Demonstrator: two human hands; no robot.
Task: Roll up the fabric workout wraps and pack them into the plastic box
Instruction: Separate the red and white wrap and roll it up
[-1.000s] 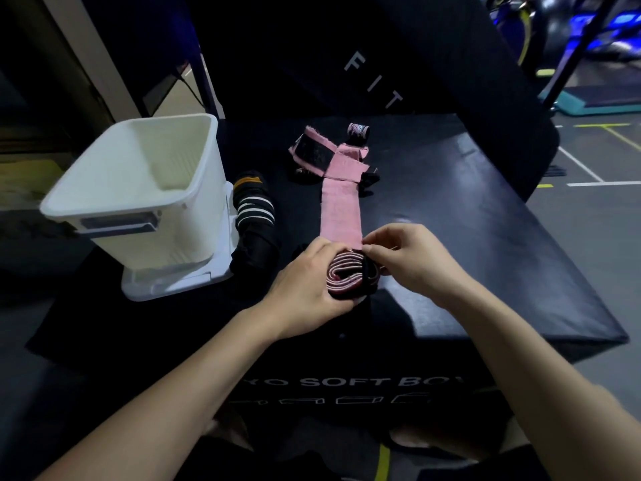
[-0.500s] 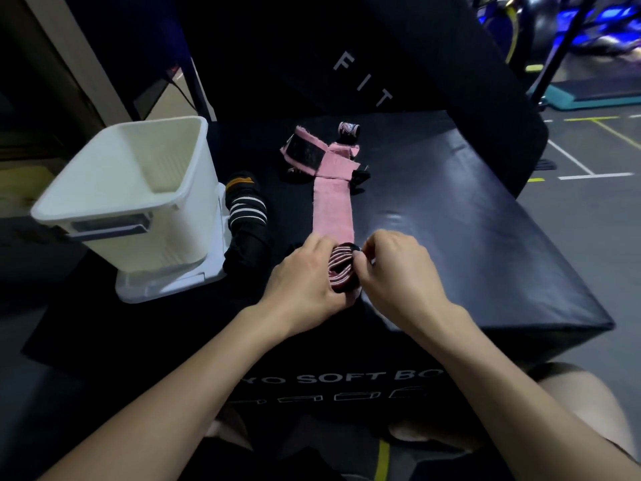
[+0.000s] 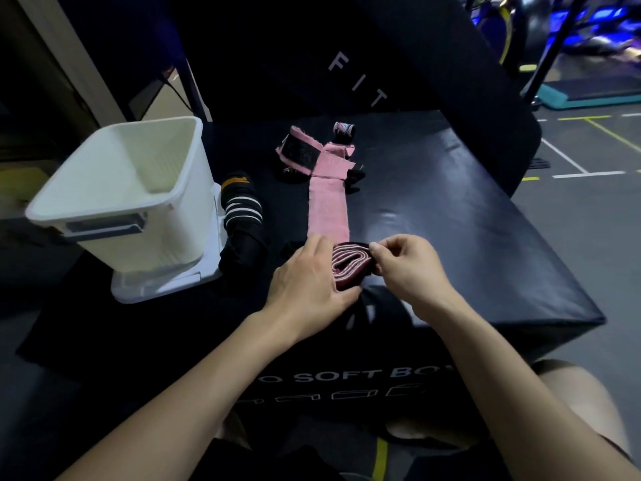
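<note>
A pink fabric wrap (image 3: 328, 210) lies stretched away from me on the black soft box (image 3: 468, 216); its near end is wound into a flat pink-and-black roll (image 3: 350, 265). My left hand (image 3: 308, 286) cups the roll's left side and underside. My right hand (image 3: 407, 265) pinches its right end with thumb and fingers. The wrap's far end, with a black velcro patch (image 3: 300, 152), is folded over. A black wrap with white stripes (image 3: 242, 216) lies beside the white plastic box (image 3: 114, 203), which looks empty.
The white box stands on its lid (image 3: 163, 286) at the left of the black surface. A small rolled wrap (image 3: 344, 129) sits at the far end. A tall black pad (image 3: 364, 57) rises behind. Grey gym floor (image 3: 589, 210) lies to the right.
The roll has turned to lie flatter with its spiral facing up. My right hand has shifted from beside the roll to pinching its right end.
</note>
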